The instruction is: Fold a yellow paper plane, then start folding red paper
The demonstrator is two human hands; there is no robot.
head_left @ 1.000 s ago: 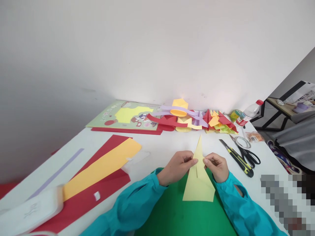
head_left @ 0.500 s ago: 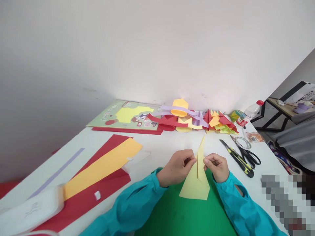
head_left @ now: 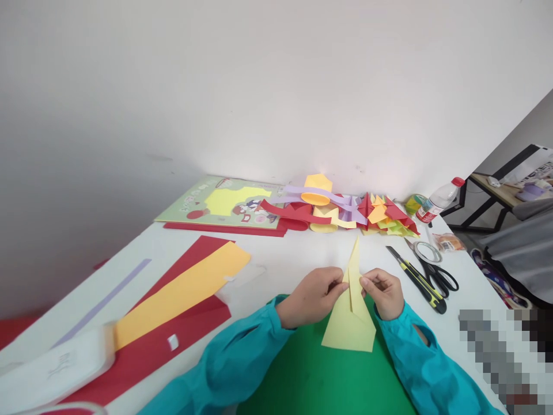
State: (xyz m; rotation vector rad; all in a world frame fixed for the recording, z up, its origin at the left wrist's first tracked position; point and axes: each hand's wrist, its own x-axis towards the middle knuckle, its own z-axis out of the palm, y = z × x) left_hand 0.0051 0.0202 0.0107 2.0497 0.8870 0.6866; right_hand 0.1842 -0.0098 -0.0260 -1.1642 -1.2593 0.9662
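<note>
A folded sheet of pale yellow paper (head_left: 349, 334) is held up between my two hands over a green sheet (head_left: 328, 380). Its narrow tip points away from me, and a folded flap runs down its middle. My left hand (head_left: 314, 295) pinches the left edge between thumb and forefinger. On the opposite edge, my right hand (head_left: 384, 291) pinches with closed fingertips.
A utility knife (head_left: 419, 282), black scissors (head_left: 436, 274) and a tape roll (head_left: 427, 251) lie right. Behind are paper crafts (head_left: 319, 216), a green printed pad (head_left: 190, 202) and a bottle (head_left: 438, 202). Orange paper (head_left: 185, 288), red paper (head_left: 203, 323) and a white device (head_left: 60, 363) lie left.
The lower end of the pale yellow paper has swung slightly to the right. Both hands keep their pinch and have shifted only a little.
</note>
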